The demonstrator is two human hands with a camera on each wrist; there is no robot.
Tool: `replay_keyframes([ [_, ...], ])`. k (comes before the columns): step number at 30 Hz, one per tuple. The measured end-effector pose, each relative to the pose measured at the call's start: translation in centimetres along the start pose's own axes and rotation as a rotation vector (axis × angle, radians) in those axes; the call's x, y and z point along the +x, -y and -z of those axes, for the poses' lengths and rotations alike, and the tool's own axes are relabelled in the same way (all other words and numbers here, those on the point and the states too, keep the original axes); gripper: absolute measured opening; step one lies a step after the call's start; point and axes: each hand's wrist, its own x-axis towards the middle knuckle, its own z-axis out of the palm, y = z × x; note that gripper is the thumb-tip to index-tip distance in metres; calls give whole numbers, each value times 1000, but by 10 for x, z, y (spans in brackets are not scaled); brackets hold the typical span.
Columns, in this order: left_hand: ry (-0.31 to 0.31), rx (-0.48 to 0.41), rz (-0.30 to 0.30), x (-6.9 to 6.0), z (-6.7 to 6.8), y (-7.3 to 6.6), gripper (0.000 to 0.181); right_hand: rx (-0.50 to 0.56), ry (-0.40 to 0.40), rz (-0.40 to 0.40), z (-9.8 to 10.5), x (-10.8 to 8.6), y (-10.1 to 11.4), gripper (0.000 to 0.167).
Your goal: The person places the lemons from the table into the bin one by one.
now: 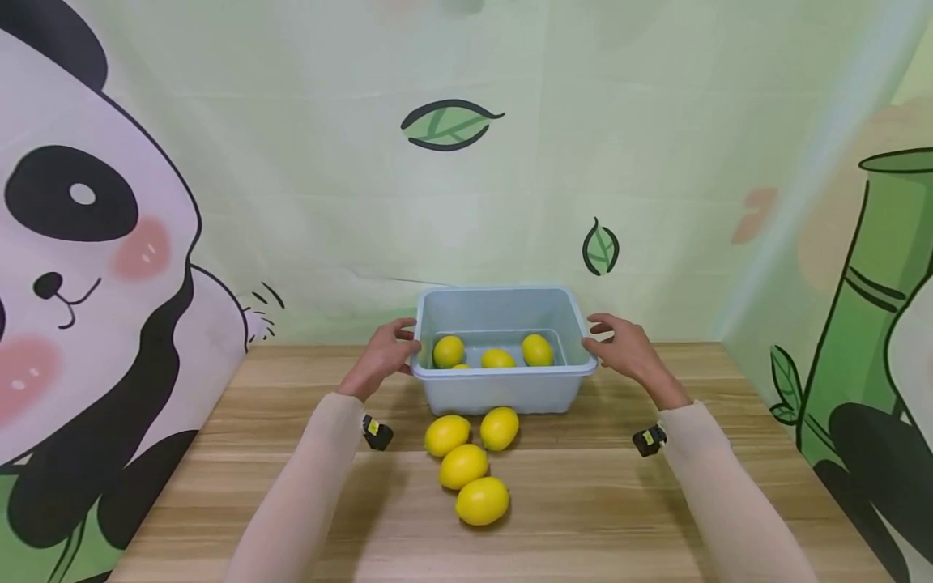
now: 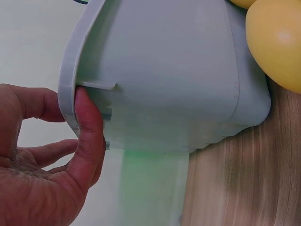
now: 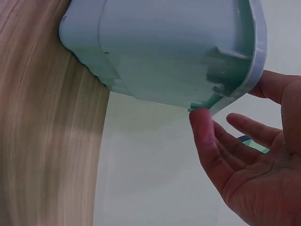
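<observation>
A light-blue plastic bin (image 1: 503,391) stands on the wooden table with several yellow lemons inside, among them one lemon (image 1: 537,350) at the right. My left hand (image 1: 384,354) pinches the bin's left rim; in the left wrist view, fingers (image 2: 88,127) curl beneath the lip. At the opposite end, my right hand (image 1: 623,348) holds the right rim between thumb and fingers (image 3: 203,129) near a corner. Several more lemons lie in front of the bin, the closest being a lemon (image 1: 483,501) near the table's middle.
The wooden table (image 1: 583,502) reaches back to a pale green backdrop (image 1: 328,162) printed with leaves, a panda (image 1: 66,308) and bamboo. Small black wrist cameras are strapped over both light sleeves (image 1: 299,486).
</observation>
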Motion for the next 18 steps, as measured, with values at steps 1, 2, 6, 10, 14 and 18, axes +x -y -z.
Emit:
replay_keyframes([
  [1, 1, -1, 0, 0, 0, 0, 63, 17, 6, -5, 0, 0, -1, 58],
  [2, 1, -1, 1, 0, 0, 0, 63, 32, 10, -9, -1, 0, -1, 57],
  [6, 0, -2, 3, 1, 0, 0, 62, 85, 22, -18, -2, 3, -1, 55],
  [10, -7, 1, 2, 3, 0, 1, 62, 173, 46, -56, -4, 4, -2, 54],
  [14, -12, 4, 1, 4, -1, 1, 61, 294, 69, -94, -7, 4, -2, 55],
  [18, -14, 3, 3, 4, 0, 0, 61, 392, 83, -109, -8, 4, -1, 56],
])
